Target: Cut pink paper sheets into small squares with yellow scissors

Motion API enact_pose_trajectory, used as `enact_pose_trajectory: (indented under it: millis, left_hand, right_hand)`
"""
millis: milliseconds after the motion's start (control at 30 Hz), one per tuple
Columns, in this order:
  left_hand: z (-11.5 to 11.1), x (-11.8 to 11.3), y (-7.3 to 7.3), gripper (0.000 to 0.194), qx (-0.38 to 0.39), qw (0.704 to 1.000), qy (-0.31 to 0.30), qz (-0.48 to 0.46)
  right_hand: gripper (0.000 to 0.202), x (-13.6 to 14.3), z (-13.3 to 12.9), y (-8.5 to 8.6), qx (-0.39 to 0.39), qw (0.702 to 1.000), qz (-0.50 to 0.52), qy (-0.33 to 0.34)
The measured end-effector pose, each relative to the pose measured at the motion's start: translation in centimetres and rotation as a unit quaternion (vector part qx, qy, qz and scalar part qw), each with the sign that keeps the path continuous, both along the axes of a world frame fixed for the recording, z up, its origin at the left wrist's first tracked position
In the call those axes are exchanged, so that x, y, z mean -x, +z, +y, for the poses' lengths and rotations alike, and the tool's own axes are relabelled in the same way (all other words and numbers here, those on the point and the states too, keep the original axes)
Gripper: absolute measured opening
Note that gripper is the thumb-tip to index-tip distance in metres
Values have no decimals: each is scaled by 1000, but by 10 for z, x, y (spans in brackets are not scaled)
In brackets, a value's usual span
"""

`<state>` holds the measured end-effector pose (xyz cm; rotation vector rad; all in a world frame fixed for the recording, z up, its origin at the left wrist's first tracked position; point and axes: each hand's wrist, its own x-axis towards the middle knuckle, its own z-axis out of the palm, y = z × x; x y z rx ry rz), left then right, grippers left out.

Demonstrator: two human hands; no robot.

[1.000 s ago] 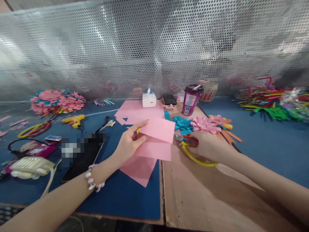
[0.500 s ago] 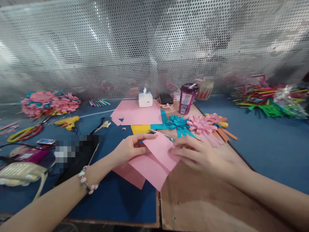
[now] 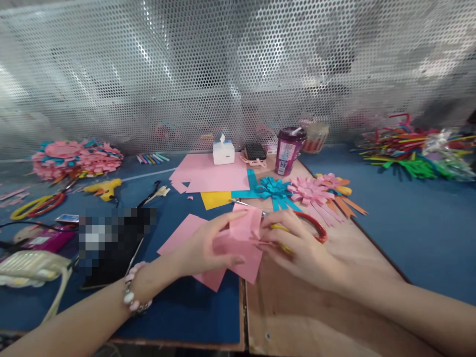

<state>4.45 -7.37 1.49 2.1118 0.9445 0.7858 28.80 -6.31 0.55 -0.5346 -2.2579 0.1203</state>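
A pink paper piece (image 3: 245, 225) is bent between my two hands, its upper flap standing up and its lower part (image 3: 250, 265) slanting toward me. My left hand (image 3: 204, 243) curves around its left side, index finger at the upper flap and thumb at the lower part. On the right edge, my right hand (image 3: 305, 248) pinches the paper with its fingertips. Another pink sheet (image 3: 180, 235) lies on the blue mat under my left hand. Scissors with red and yellow handles (image 3: 318, 228) lie behind my right hand, partly covered by it.
Behind are a big pink sheet (image 3: 208, 173) under a tissue pack (image 3: 223, 152), a purple cup (image 3: 288, 153), and blue (image 3: 273, 188) and pink (image 3: 312, 191) ribbon-like flowers. To the left lie a black tablet-like object (image 3: 119, 253), a yellow glue gun (image 3: 106, 188) and other scissors (image 3: 37, 206).
The pink paper has gone from a flat, tilted piece to a bent one. My left thumb has moved down, away from the index finger. More of the scissors' handles shows behind my right hand.
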Motion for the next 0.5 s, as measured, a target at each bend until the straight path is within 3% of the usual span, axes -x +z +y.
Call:
enact_pose_trajectory:
  millis: [133, 233, 367, 500]
  left_hand:
    - [-6, -10, 0, 42, -39, 999, 17, 14]
    - [-9, -12, -1, 24, -45, 998, 28, 33]
    - [-10, -11, -6, 26, -48, 998, 35, 8]
    - [-11, -12, -9, 45, -43, 998, 37, -30]
  right_hand:
    - [7, 6, -11, 2, 71, 997, -1, -18]
    - [15, 11, -13, -3, 156, 985, 58, -37]
    - [30, 15, -10, -6, 277, 953, 113, -38]
    - [11, 16, -8, -1, 327, 942, 20, -68]
